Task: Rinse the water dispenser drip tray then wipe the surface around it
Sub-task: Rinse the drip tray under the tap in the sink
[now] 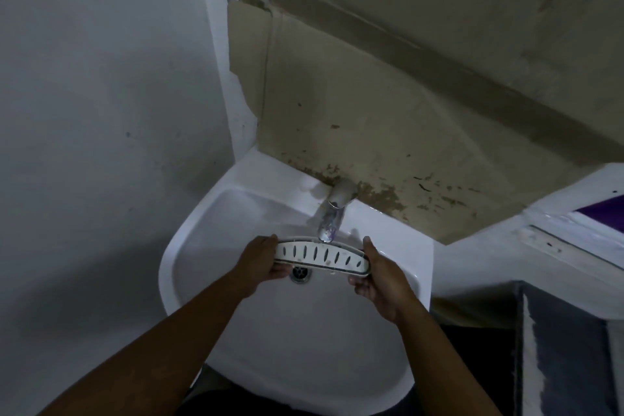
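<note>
A white, curved drip tray (pixel 320 256) with several dark slots is held level over a white sink (pixel 216 233). It sits just under the spout of a chrome tap (pixel 332 216) and above the drain (pixel 300 273). My left hand (pixel 261 265) grips the tray's left end. My right hand (pixel 380 280) grips its right end, fingers curled beneath. Whether water is running cannot be told.
A stained, peeling beige wall (pixel 388 132) rises behind the tap. A grey wall (pixel 101 111) closes the left side. To the right is a white ledge (pixel 506 240) and a dark surface (pixel 567 348) below it.
</note>
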Action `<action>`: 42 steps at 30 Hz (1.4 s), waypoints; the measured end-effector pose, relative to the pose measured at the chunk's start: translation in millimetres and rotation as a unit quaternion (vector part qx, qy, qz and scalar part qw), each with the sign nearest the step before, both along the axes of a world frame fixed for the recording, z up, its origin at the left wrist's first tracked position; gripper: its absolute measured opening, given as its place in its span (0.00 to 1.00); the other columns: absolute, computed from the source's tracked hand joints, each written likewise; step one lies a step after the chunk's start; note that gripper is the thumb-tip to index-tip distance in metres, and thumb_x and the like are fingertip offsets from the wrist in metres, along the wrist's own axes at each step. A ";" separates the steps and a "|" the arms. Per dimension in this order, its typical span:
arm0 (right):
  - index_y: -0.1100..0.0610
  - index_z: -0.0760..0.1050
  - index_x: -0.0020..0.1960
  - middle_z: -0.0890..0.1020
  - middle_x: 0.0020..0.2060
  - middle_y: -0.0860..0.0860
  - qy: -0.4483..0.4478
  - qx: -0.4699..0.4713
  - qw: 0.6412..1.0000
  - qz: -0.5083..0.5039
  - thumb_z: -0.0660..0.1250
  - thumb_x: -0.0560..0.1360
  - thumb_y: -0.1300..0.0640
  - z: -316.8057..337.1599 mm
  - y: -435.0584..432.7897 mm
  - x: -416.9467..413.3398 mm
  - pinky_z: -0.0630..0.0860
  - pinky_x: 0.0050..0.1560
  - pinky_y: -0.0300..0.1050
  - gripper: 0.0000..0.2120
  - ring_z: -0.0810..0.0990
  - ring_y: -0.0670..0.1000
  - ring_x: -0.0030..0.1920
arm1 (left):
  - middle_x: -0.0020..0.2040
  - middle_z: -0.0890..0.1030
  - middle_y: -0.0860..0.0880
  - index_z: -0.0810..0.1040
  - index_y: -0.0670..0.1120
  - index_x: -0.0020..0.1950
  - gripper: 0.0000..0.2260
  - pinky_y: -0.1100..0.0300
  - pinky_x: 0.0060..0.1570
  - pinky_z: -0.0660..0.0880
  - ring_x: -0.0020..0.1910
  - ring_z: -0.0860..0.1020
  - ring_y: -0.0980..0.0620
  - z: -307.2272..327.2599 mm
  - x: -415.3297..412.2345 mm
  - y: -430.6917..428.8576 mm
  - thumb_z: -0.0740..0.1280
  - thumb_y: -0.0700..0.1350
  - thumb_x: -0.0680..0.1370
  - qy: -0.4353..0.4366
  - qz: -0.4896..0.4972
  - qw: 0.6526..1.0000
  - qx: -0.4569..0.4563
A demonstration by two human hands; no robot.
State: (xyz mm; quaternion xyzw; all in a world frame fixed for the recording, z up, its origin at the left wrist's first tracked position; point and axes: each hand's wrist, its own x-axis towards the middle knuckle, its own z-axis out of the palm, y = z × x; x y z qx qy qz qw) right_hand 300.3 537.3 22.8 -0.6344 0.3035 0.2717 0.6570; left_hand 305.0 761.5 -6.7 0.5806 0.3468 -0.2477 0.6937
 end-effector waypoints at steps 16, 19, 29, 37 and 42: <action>0.55 0.82 0.54 0.85 0.51 0.54 -0.038 -0.011 0.999 -0.037 0.69 0.77 0.57 16.5 -36.3 -37.9 0.76 0.44 0.43 0.08 0.81 0.52 0.51 | 0.46 0.76 0.43 0.73 0.45 0.56 0.07 0.47 0.43 0.78 0.40 0.78 0.42 -3.8 20.9 -42.7 0.59 0.45 0.80 0.063 0.045 0.989 -0.125; 0.58 0.83 0.55 0.85 0.53 0.54 -0.066 -0.006 0.997 -0.031 0.71 0.74 0.63 12.6 -44.1 -43.3 0.79 0.51 0.48 0.10 0.82 0.53 0.54 | 0.44 0.74 0.43 0.73 0.42 0.52 0.06 0.48 0.42 0.77 0.39 0.77 0.43 0.1 24.0 -42.2 0.58 0.40 0.80 0.042 0.057 0.988 -0.135; 0.56 0.81 0.53 0.86 0.48 0.50 -0.160 -0.061 0.982 -0.076 0.67 0.74 0.70 -3.3 -47.5 -45.5 0.77 0.54 0.48 0.13 0.83 0.53 0.52 | 0.33 0.75 0.42 0.75 0.41 0.40 0.05 0.59 0.34 0.74 0.32 0.76 0.46 14.6 31.8 -49.4 0.61 0.33 0.73 -0.014 0.059 0.989 -0.136; 0.57 0.80 0.56 0.85 0.50 0.53 -0.153 -0.132 0.979 -0.016 0.73 0.73 0.61 -18.5 -31.3 -38.7 0.81 0.56 0.53 0.12 0.83 0.56 0.53 | 0.36 0.77 0.42 0.75 0.41 0.41 0.07 0.59 0.32 0.78 0.30 0.79 0.49 1.8 20.0 -35.8 0.64 0.40 0.78 0.025 0.053 0.989 -0.134; 0.55 0.80 0.54 0.83 0.51 0.49 -0.171 -0.143 0.975 -0.016 0.71 0.73 0.67 -18.9 -18.9 -29.4 0.77 0.45 0.31 0.12 0.82 0.44 0.48 | 0.49 0.80 0.35 0.76 0.39 0.52 0.12 0.47 0.40 0.81 0.48 0.80 0.36 5.5 12.2 -13.9 0.62 0.43 0.73 0.118 -0.068 0.982 -0.128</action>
